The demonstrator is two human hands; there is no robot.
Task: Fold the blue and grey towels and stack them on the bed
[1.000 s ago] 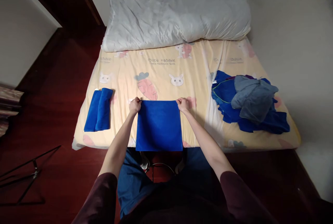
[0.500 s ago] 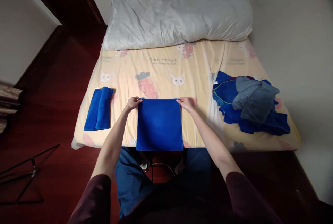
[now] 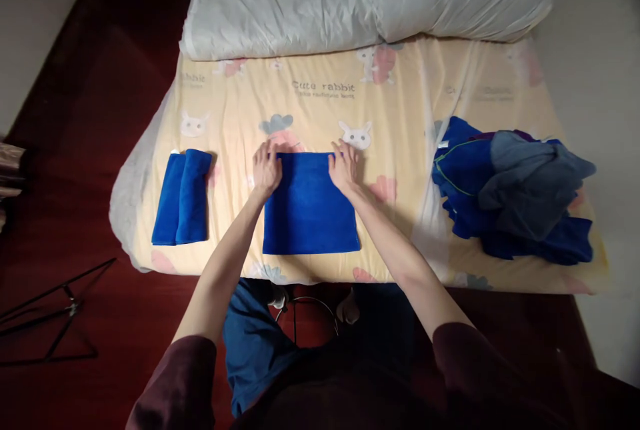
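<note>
Cloth (image 3: 315, 217) is lying on bed (image 3: 240, 110) between folded bundle (image 3: 193, 197) and cloth heap (image 3: 530, 183) | left hand (image 3: 267, 169) is touching its far left corner, right hand (image 3: 345, 167) its far right | whether either is pinching, cannot tell

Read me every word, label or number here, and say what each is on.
"Cute rabbit" on the yellow bedsheet; the line beneath is too blurred to read.
"bbit" at the sheet's left; its start is unclear.
Print at the sheet's right: too faint to read.
White tag on the cloth pile: too small to read.
White tab at the folded blue cloth: unreadable.
Middle blue cloth: no text visible.
</note>
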